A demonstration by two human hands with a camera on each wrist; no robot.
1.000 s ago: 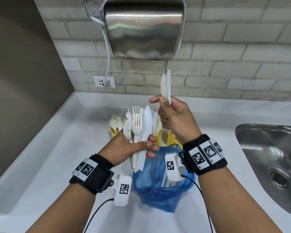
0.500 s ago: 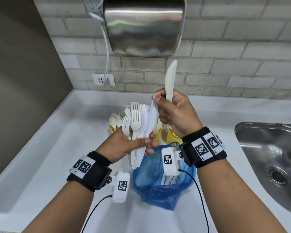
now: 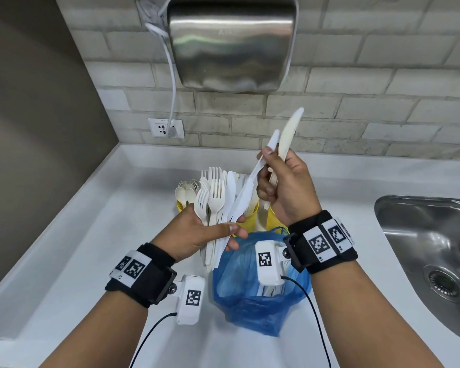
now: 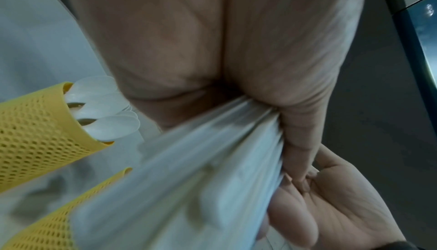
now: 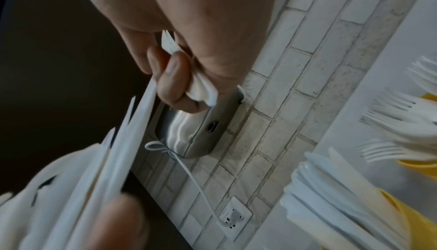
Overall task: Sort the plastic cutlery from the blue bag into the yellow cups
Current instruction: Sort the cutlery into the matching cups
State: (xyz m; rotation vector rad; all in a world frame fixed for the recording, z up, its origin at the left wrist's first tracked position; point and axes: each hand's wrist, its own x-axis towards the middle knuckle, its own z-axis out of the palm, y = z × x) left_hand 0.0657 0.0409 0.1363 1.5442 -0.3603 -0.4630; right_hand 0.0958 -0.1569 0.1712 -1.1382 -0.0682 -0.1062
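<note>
My left hand (image 3: 223, 232) grips a bundle of white forks and knives (image 3: 218, 205) upright above the blue bag (image 3: 255, 285). In the left wrist view the bundle (image 4: 189, 170) lies blurred across the palm. My right hand (image 3: 270, 168), higher and to the right, holds a cream knife (image 3: 290, 134) and pinches a white knife (image 3: 252, 181) whose lower end is still in the bundle. Its fingers (image 5: 175, 78) curl round the knife handles. Behind the hands stand three yellow mesh cups: one with spoons (image 3: 179, 206), one with forks (image 3: 252, 216) and one with knives (image 5: 402, 224).
A steel sink (image 3: 425, 251) is sunk into the white counter (image 3: 96, 235) on the right. On the brick wall hangs a steel hand dryer (image 3: 231, 46), with its cord running to a socket (image 3: 166, 128). A dark wall (image 3: 37, 128) closes the left side.
My right hand has tipped the cream knife from upright over to the right and taken hold of a white knife from the bundle. My left hand has stayed in place.
</note>
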